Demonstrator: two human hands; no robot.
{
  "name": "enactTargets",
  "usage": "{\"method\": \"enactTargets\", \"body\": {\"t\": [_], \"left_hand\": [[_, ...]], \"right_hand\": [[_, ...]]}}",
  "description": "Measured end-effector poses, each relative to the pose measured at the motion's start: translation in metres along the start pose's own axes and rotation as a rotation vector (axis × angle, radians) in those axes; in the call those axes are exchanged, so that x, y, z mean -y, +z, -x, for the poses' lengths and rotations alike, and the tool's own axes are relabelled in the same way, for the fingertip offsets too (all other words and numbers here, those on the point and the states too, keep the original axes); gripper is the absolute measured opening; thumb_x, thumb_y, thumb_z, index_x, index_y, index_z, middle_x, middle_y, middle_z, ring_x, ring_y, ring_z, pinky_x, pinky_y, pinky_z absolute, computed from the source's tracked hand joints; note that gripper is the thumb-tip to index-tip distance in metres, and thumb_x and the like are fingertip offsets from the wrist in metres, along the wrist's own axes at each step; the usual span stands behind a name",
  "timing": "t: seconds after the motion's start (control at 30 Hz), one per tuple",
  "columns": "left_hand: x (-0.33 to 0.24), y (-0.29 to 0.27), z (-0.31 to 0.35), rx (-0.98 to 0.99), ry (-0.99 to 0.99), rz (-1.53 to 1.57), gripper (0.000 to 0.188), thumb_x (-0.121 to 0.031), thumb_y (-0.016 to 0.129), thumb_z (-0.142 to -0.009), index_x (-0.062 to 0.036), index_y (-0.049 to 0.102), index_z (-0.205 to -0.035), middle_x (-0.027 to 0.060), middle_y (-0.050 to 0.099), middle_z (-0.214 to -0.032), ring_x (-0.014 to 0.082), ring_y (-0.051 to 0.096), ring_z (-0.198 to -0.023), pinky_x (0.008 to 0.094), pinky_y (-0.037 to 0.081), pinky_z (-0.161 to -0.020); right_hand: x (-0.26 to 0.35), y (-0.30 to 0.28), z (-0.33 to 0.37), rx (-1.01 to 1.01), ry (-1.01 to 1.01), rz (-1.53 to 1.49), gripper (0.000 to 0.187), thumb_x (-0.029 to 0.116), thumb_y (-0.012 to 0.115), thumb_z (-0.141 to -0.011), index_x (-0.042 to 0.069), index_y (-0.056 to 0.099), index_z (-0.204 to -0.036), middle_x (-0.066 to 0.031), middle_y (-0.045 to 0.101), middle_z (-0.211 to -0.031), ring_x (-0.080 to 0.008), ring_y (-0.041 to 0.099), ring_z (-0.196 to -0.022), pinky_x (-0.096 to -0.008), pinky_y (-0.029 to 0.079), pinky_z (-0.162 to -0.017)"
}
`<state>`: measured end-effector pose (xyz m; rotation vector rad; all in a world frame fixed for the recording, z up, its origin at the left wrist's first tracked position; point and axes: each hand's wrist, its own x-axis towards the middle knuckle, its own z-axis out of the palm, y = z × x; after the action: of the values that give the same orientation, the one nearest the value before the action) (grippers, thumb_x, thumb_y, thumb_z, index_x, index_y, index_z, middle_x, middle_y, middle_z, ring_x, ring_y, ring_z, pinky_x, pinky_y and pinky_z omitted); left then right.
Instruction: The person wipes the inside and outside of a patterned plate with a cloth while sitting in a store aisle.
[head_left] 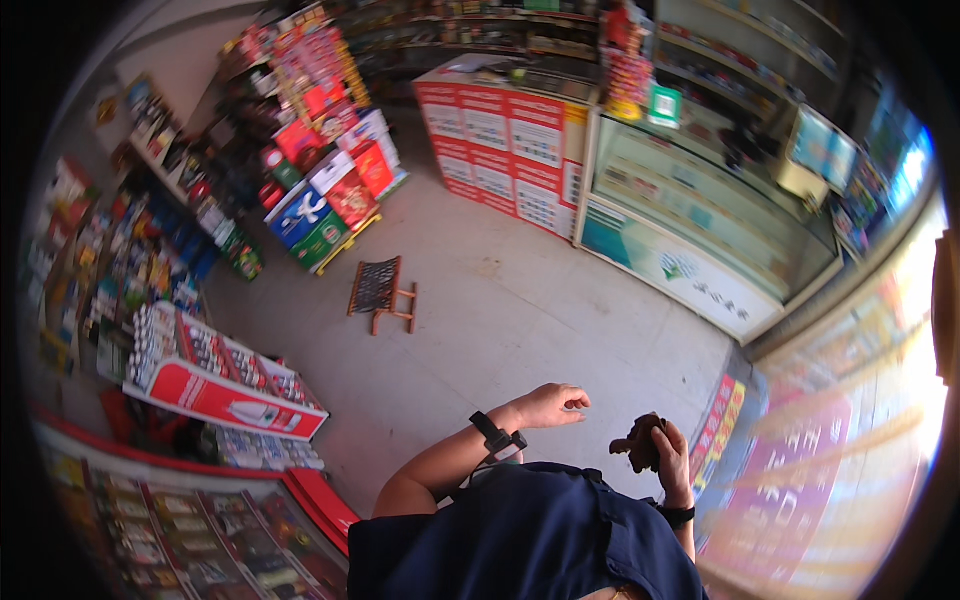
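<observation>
My left hand [552, 404] is held out in front of my body over the grey floor, palm down. Its fingers are loosely bent and a little apart, with nothing seen in them. A black strap with a small box sits on that wrist. At my right side, my right hand [676, 462] is closed around a dark brown, crumpled-looking thing [640, 445], perhaps cloth or leather; its exact kind cannot be made out. Part of it sticks out toward the left hand. A black band circles the right wrist.
A folding stool [378, 290] stands on the floor ahead. Beyond it are a red-and-white counter [500, 150] and a glass display case [700, 200]. Stacked boxes [320, 215] stand at the far left. A bottle rack [235, 385] is at the left, a glass door [810, 470] at the right.
</observation>
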<state>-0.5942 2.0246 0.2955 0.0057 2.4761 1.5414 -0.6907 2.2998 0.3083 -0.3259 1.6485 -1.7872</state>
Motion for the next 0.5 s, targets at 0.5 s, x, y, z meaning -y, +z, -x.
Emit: {"method": "enactTargets", "body": {"t": [0.5], "left_hand": [[0.138, -0.134, 0.147, -0.65, -0.13, 0.132, 0.029, -0.02, 0.068, -0.084, -0.0014, 0.063, -0.105, 0.0136, 0.068, -0.096, 0.0257, 0.066, -0.088, 0.0348, 0.052, -0.078]], "right_hand": [[-0.002, 0.247, -0.193, 0.708, 0.04, 0.304, 0.018, 0.018, 0.06, -0.092, 0.001, 0.065, -0.097, -0.0015, 0.065, -0.077, -0.007, 0.054, -0.068, -0.0229, 0.041, -0.06]]}}
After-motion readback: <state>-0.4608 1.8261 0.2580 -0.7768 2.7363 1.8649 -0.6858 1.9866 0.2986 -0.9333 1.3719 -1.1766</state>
